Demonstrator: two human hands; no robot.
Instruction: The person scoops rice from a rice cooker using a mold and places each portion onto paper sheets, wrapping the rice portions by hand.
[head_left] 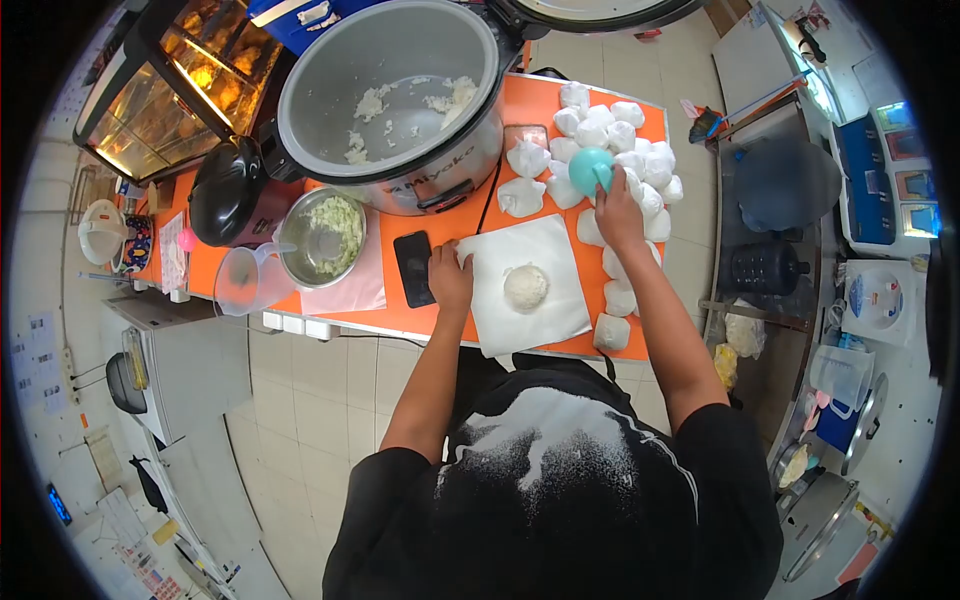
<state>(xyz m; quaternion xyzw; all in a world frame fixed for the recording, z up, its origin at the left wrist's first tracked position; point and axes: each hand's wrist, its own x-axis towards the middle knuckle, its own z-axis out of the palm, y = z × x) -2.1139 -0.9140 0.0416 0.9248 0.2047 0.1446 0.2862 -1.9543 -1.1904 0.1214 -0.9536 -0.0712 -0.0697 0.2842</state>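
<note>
A mound of white rice (pixel 526 288) lies on a sheet of white paper (pixel 490 330) in front of me. My left hand (pixel 450 278) rests at the paper's left edge, thumb and fingers apart, beside a black phone (pixel 413 268). To the right, my right hand (pixel 618 212) grips a turquoise cup (pixel 590 172) by its handle, over several white paper-wrapped bundles (pixel 655 165). The cup's rounded side faces up, and its inside is hidden. More wrapped bundles line the table's right edge, past my right forearm.
A large rice cooker (pixel 390 90) holding some rice stands at the back of the orange table (pixel 400 318). Left are a steel bowl (pixel 290 245) of pale green shreds, a clear plastic jug (pixel 243 283) and a dark rice cooker (pixel 230 195). A lit glass food warmer (pixel 190 75) stands behind.
</note>
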